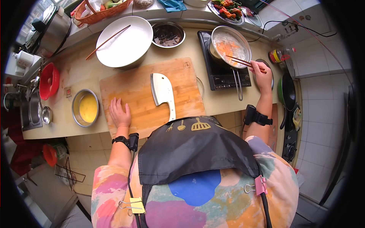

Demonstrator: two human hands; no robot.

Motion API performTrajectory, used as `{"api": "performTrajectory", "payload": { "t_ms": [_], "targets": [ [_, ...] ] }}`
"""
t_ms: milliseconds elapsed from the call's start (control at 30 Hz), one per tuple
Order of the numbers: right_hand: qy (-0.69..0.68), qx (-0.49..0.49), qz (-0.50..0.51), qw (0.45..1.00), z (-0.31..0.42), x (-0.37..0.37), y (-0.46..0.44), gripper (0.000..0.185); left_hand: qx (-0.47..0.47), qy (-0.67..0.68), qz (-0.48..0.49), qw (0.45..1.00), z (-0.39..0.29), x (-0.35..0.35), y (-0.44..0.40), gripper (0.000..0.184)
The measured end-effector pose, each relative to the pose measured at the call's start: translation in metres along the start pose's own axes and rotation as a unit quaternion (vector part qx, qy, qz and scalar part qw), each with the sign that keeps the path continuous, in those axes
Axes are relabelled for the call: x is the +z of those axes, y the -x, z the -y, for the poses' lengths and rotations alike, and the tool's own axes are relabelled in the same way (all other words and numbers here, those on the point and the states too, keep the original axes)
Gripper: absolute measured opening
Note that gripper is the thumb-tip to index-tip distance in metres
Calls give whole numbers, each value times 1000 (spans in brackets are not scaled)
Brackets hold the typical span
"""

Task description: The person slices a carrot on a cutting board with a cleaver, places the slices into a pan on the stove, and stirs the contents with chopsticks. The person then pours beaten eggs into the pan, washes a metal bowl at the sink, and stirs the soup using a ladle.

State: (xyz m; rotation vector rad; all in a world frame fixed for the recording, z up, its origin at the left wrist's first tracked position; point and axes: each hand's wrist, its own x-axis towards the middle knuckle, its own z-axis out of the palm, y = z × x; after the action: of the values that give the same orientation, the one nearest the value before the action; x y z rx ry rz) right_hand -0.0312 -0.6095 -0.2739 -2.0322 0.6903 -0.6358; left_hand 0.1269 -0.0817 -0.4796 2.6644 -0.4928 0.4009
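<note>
My right hand [261, 77] grips a pair of chopsticks [243, 62], their tips in a pot [243, 40] of pale liquid with orange shreds. The pot stands on a black induction cooker [220, 78], its wire handle toward me. Flat on the left part of the wooden cutting board [133, 91] lies my left hand [120, 113], fingers spread, holding nothing. A cleaver [162, 91] with a white handle rests on the board, right of that hand. Left of the board is a metal bowl of yellow liquid [88, 108].
Behind the board stand a large white bowl [129, 41] with one chopstick across it and a metal bowl of dark food [167, 35]. A red basin [49, 81] and sink [31, 108] are at left. A green-sided pan [288, 92] and a bottle [280, 56] are at right.
</note>
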Motion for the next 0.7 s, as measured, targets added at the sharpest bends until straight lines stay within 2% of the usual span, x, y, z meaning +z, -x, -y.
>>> {"api": "performTrajectory", "payload": {
  "t_ms": [200,300,367,433,533,600,700],
  "targets": [
    [-61,3,22,998,-17,41,-12,23,2,1,8,1000,0,0,-1,38],
    [-92,-12,-19,995,-44,55,-31,24,3,-2,5,1000,1,-1,-1,38],
    [-117,11,-94,989,-56,44,-42,24,3,-1,3,1000,1,0,0,38],
    [-109,22,-108,988,-66,28,-47,23,4,5,2,1000,3,3,0,39],
    [-101,19,-141,985,-67,3,-41,23,6,-1,-2,1000,3,2,0,39],
    [-51,46,-199,978,-62,-10,-33,23,0,1,-2,1000,1,0,0,39],
    [-74,42,-245,966,-60,-15,-27,21,3,3,-4,1000,1,1,-1,39]
  ]
}}
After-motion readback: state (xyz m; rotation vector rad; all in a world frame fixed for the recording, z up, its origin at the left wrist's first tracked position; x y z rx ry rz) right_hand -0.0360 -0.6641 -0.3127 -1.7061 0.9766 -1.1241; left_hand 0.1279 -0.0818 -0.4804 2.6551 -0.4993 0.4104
